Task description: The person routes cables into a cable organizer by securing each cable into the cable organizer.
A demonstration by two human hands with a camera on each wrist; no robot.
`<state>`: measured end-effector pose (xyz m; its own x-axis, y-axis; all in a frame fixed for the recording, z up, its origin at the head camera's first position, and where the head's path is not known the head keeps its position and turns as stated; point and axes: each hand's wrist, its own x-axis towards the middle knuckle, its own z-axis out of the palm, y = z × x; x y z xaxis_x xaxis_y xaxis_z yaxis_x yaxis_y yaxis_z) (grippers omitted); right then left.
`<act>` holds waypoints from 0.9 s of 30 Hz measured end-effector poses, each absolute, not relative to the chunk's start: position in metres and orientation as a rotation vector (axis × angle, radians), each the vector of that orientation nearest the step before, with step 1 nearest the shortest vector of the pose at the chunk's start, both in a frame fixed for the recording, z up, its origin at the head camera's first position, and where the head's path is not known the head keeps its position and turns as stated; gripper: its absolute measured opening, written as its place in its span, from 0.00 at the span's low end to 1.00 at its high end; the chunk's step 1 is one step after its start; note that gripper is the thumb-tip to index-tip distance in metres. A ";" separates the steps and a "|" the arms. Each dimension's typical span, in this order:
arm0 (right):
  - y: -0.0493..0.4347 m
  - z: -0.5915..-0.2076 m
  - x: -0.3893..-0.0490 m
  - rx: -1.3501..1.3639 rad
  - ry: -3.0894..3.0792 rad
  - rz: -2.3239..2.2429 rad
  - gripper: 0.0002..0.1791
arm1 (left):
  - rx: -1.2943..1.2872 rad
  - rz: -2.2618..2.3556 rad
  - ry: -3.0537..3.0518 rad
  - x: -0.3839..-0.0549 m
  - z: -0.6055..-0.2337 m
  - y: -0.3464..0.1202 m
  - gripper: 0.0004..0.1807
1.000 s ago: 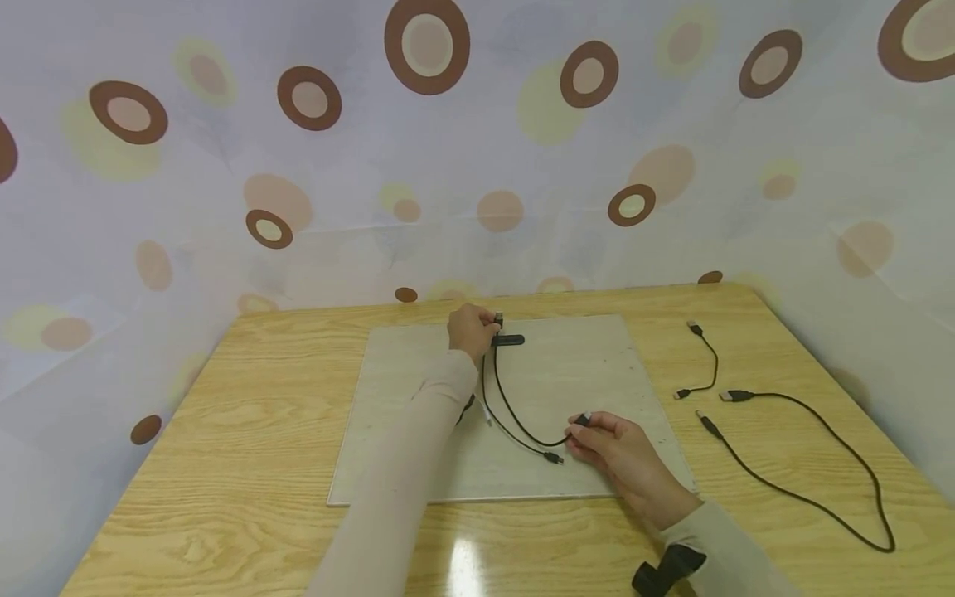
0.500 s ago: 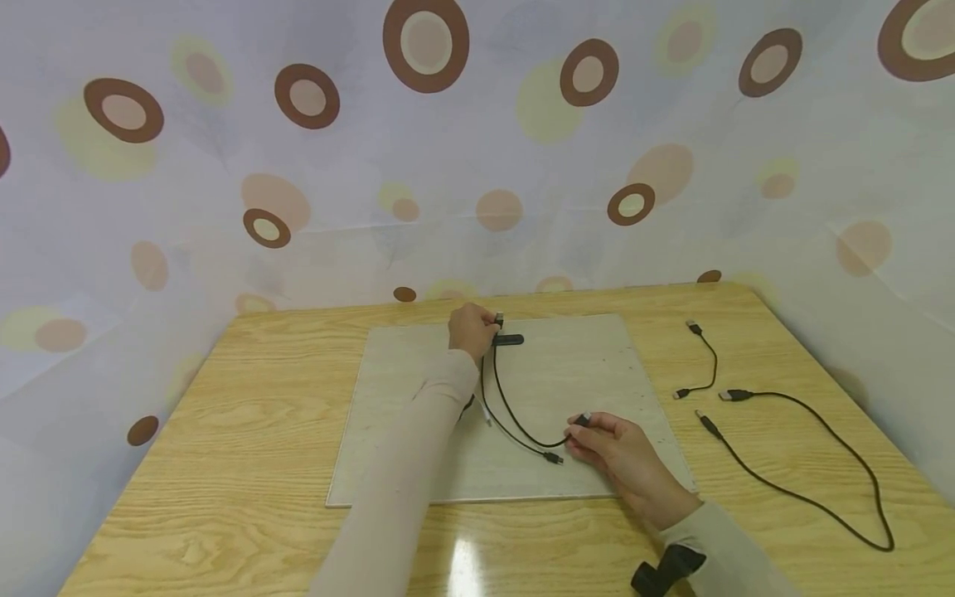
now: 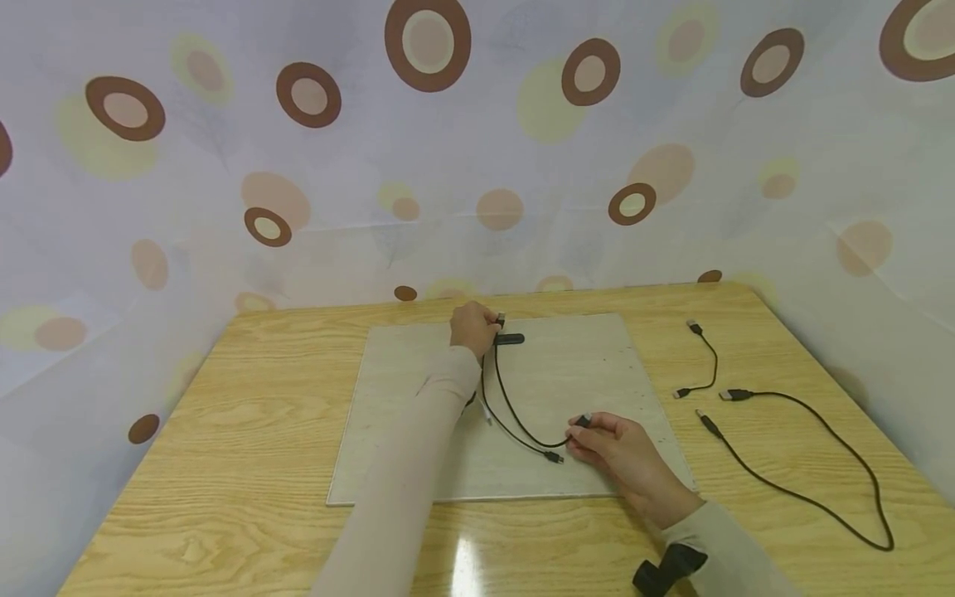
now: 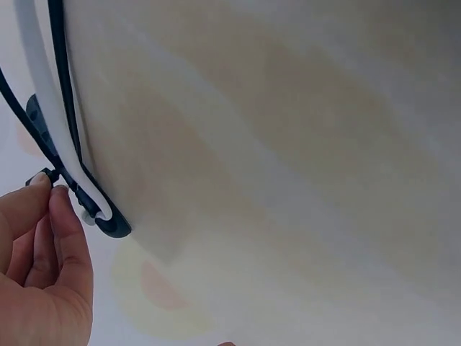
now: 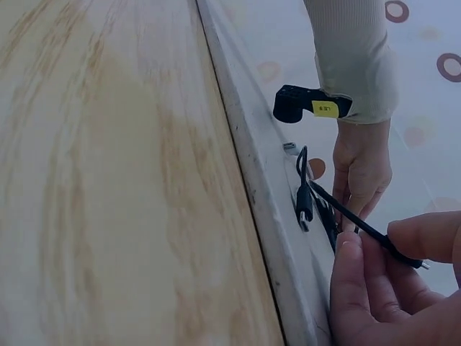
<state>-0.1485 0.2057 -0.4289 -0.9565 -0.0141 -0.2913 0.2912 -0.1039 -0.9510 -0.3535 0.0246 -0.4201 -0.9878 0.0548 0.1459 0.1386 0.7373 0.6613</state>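
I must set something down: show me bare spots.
Bare: the wooden table left of the pale board, and the board between black bar and right hand. Crowded: the board's middle, with black cables; table right of it, with loose cables.

Cable bundle over brd, tbl under, 2 cables R

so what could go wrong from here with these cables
The held cable might snag the neighbouring cable lying close beside it. Pulling could also drag the white cable, bunched with black ones at the strip. The plug might slip too: the right fingers pinch only its small body.
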 end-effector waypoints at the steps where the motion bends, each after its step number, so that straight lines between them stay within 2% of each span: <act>1: 0.206 -0.429 -0.148 0.303 2.011 -2.133 0.15 | -0.158 -1.084 -2.817 -0.354 -0.420 0.024 0.07; 7: 0.206 -0.431 -0.144 0.073 2.528 -1.730 0.11 | -0.155 -1.096 -2.805 -0.357 -0.422 0.023 0.07; 12: 0.204 -0.429 -0.142 -0.134 2.718 -1.558 0.06 | -0.183 -1.064 -2.825 -0.357 -0.422 0.024 0.07; 27: 0.198 -0.426 -0.137 -0.241 2.739 -1.541 0.04 | -0.173 -1.015 -2.897 -0.351 -0.416 0.028 0.09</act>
